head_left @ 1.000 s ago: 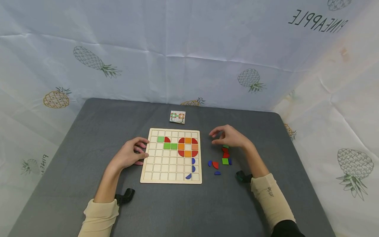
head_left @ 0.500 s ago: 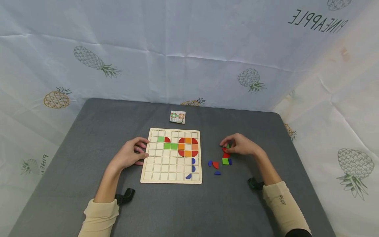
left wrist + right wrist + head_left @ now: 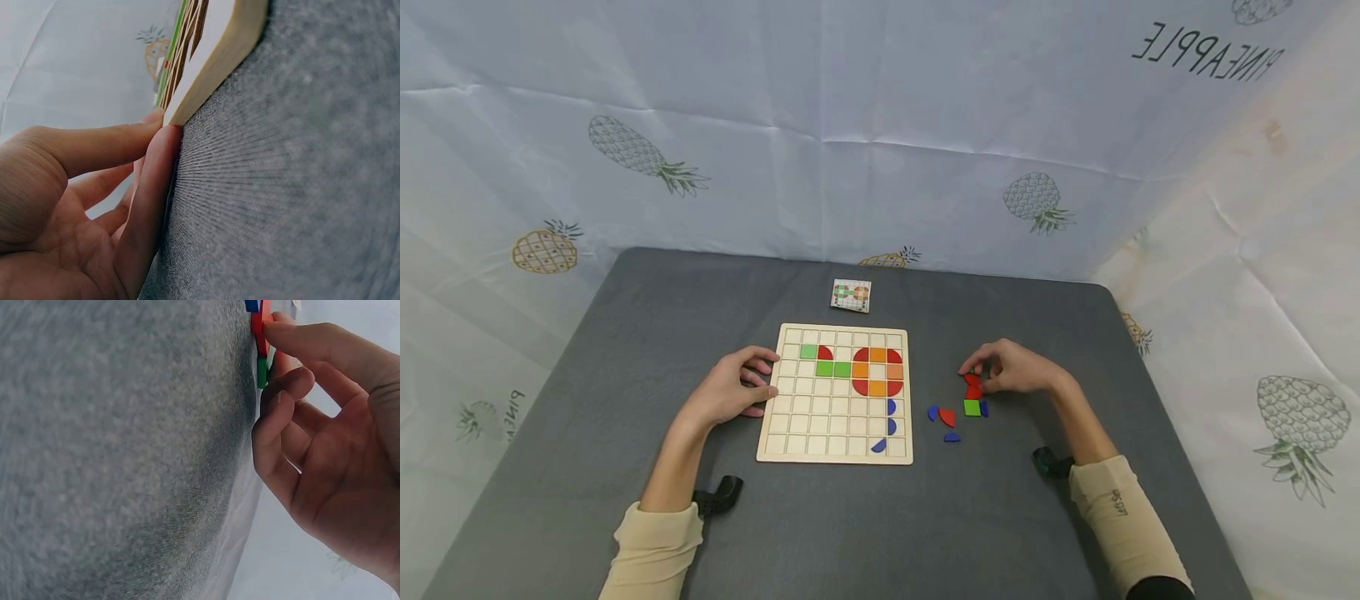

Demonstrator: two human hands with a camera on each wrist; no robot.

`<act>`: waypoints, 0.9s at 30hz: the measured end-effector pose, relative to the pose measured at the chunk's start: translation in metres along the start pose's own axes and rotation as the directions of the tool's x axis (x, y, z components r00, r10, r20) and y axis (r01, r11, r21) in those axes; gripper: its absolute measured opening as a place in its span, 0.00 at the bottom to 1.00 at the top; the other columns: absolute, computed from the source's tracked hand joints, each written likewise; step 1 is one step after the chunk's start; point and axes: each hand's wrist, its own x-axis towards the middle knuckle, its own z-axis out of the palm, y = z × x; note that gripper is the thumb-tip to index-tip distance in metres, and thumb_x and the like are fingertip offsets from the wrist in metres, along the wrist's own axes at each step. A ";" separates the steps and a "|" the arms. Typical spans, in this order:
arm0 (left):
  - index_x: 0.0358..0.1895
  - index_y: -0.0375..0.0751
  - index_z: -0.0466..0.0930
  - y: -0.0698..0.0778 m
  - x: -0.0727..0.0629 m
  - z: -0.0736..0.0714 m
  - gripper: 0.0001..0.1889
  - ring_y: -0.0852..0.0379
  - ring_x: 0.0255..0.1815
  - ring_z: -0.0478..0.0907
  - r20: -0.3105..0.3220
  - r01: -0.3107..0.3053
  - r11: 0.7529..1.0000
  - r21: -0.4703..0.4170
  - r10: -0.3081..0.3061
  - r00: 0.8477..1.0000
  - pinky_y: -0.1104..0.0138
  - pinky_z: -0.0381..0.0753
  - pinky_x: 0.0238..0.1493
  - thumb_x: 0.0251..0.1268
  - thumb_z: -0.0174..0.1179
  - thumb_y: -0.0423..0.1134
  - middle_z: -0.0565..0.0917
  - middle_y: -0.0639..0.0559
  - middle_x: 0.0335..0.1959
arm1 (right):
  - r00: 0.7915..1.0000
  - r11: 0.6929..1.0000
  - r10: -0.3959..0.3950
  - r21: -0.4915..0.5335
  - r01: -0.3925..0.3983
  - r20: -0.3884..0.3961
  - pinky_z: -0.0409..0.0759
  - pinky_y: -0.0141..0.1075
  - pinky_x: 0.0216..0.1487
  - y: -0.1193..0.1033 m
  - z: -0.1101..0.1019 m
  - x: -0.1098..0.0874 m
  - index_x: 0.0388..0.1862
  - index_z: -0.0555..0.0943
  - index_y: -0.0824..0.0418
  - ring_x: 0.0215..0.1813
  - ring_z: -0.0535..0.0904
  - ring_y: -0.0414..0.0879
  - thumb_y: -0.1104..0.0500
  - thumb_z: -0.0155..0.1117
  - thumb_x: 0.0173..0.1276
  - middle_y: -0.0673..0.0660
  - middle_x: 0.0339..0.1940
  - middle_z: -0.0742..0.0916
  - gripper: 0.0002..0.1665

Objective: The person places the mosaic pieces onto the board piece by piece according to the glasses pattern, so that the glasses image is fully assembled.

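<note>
A wooden grid board [image 3: 805, 425] lies on the table, with red, orange and green pieces in its upper cells and several blue half-circles lower right. My left hand [image 3: 733, 387] holds its left edge; in the left wrist view the thumb [image 3: 112, 147] and a finger meet at the rim. Right of the board, my right hand [image 3: 1018, 367] pinches a red quarter-circle piece [image 3: 972, 379] in a small cluster on the table. In the right wrist view the thumb touches the red piece [image 3: 262, 331], with a green piece [image 3: 262, 372] beside it. The index fingertip is partly hidden there.
A small pattern card [image 3: 851, 296] lies behind the board. Near the right hand are a light green square [image 3: 972, 407], a red quarter-circle [image 3: 947, 417] and several blue half-circles [image 3: 952, 437]. A pineapple-print curtain [image 3: 925, 125] hangs behind the table.
The right hand has moved right and toward the person, from above the table beside the board down to the red pieces. The left hand stays at the board's edge.
</note>
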 end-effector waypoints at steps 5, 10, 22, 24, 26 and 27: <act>0.72 0.33 0.74 -0.001 0.000 0.000 0.29 0.48 0.46 0.79 -0.004 -0.009 1.000 0.001 0.009 1.000 0.60 0.93 0.32 0.71 0.71 0.28 0.76 0.35 0.57 | 1.000 1.000 -0.008 0.006 0.008 0.007 0.67 0.28 0.25 0.004 -0.002 0.000 0.58 0.90 0.63 0.20 0.63 0.33 0.73 0.68 0.69 0.63 0.46 0.83 0.20; 0.73 0.33 0.73 -0.002 0.000 0.000 0.29 0.47 0.47 0.79 -0.001 -0.011 1.000 0.003 0.011 1.000 0.59 0.93 0.32 0.71 0.71 0.28 0.76 0.34 0.57 | 1.000 1.000 -0.009 0.005 0.009 0.002 0.67 0.28 0.26 0.006 -0.003 0.000 0.57 0.89 0.64 0.21 0.64 0.33 0.71 0.71 0.69 0.63 0.46 0.83 0.18; 0.73 0.34 0.74 0.000 -0.001 0.000 0.29 0.47 0.48 0.79 0.005 -0.008 1.000 -0.011 0.008 1.000 0.59 0.94 0.33 0.71 0.71 0.29 0.76 0.34 0.59 | 0.998 0.999 -0.024 -0.031 0.022 -0.054 0.70 0.29 0.29 0.008 0.001 0.002 0.52 0.90 0.61 0.24 0.68 0.35 0.60 0.82 0.67 0.60 0.41 0.85 0.16; 0.73 0.33 0.74 -0.001 -0.001 -0.001 0.29 0.47 0.48 0.79 0.006 -0.009 1.000 -0.009 0.009 1.000 0.59 0.93 0.33 0.71 0.71 0.28 0.76 0.34 0.59 | 0.998 0.999 -0.028 -0.027 0.027 -0.059 0.71 0.29 0.29 0.009 0.001 0.002 0.51 0.90 0.61 0.26 0.68 0.36 0.59 0.82 0.67 0.60 0.41 0.85 0.15; 0.73 0.33 0.73 -0.002 -0.001 -0.001 0.29 0.48 0.48 0.79 0.005 -0.012 1.000 -0.006 0.012 1.000 0.59 0.93 0.33 0.71 0.71 0.28 0.76 0.34 0.58 | 0.998 0.999 -0.033 -0.023 0.032 -0.061 0.71 0.29 0.30 0.010 0.001 0.001 0.51 0.90 0.61 0.26 0.69 0.36 0.59 0.82 0.67 0.60 0.42 0.85 0.15; 0.73 0.33 0.73 -0.002 -0.001 -0.001 0.29 0.48 0.48 0.79 0.005 -0.015 1.000 -0.003 0.015 1.000 0.59 0.93 0.32 0.71 0.71 0.28 0.76 0.34 0.58 | 0.998 0.999 -0.037 -0.025 0.035 -0.060 0.72 0.29 0.30 0.010 0.001 0.001 0.51 0.90 0.61 0.27 0.69 0.36 0.59 0.82 0.67 0.60 0.42 0.85 0.16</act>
